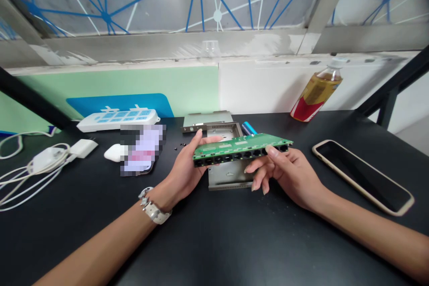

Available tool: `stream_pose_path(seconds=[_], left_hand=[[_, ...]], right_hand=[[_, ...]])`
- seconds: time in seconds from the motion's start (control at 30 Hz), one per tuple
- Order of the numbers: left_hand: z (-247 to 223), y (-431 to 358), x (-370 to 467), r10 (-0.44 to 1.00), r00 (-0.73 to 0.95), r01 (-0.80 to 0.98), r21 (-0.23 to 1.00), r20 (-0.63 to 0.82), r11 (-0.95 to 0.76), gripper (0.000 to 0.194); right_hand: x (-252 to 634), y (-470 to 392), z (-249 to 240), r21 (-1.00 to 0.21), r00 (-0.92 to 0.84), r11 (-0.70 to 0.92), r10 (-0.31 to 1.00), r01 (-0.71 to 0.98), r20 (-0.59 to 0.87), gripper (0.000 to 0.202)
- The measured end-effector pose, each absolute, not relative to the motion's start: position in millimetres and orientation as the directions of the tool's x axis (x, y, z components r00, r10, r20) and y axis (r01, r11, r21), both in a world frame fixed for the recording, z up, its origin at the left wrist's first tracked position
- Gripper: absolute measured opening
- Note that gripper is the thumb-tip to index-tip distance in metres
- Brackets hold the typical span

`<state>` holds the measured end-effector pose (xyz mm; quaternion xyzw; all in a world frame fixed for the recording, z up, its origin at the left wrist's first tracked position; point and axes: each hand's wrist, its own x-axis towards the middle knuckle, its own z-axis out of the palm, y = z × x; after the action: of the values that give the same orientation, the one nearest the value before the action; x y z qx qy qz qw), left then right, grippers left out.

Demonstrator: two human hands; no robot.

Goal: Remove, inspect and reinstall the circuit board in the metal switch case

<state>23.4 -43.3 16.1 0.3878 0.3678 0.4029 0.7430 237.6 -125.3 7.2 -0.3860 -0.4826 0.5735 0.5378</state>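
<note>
A long green circuit board point(241, 145), with a row of black ports along its near edge, is held up level above the table between both hands. My left hand point(187, 161) grips its left end, with the thumb at the edge and fingers underneath. My right hand point(284, 167) pinches the right part, its thumb on the port edge and the other fingers loosely curled below. Beneath the board lies an open metal case point(228, 176), partly hidden by the board and hands. Behind it rests a flat metal cover point(208, 118). A blue cylinder point(248, 128) lies just behind the board.
On the black table point(214, 241) several tiny dark screws point(181, 145) lie left of the case. Further left are a partly blurred phone point(144, 149), a white earbud case point(115, 153), a power strip point(119, 119) and white cables point(50, 165). Rightward are another phone point(363, 176) and a drink bottle point(317, 91).
</note>
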Motion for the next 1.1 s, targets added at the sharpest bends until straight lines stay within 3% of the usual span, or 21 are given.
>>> stream_pose_path(seconds=[0.4, 0.63, 0.83, 1.0, 1.1], left_hand=[[15, -44, 23, 0.911, 0.363, -0.364, 0.871, -0.193, 0.330, 0.041], [17, -43, 23, 0.945, 0.312, -0.383, 0.897, -0.101, 0.222, 0.038], [16, -42, 27, 0.945, 0.326, -0.393, 0.913, 0.028, 0.109, 0.033], [15, -41, 27, 0.934, 0.348, -0.422, 0.904, 0.088, 0.072, 0.020], [18, -41, 25, 0.914, 0.388, -0.419, 0.906, 0.121, 0.058, 0.027]], right_hand=[[239, -123, 7, -0.975, -0.197, 0.016, 0.979, -0.222, 0.061, 0.061], [240, -121, 10, -0.959, -0.202, -0.095, 0.978, -0.267, -0.041, 0.074], [244, -117, 12, -0.924, -0.163, -0.121, 0.984, -0.362, -0.065, 0.051], [252, -115, 13, -0.824, -0.193, -0.189, 0.976, -0.533, -0.099, 0.006], [257, -114, 14, -0.772, -0.259, -0.237, 0.961, -0.590, -0.097, 0.016]])
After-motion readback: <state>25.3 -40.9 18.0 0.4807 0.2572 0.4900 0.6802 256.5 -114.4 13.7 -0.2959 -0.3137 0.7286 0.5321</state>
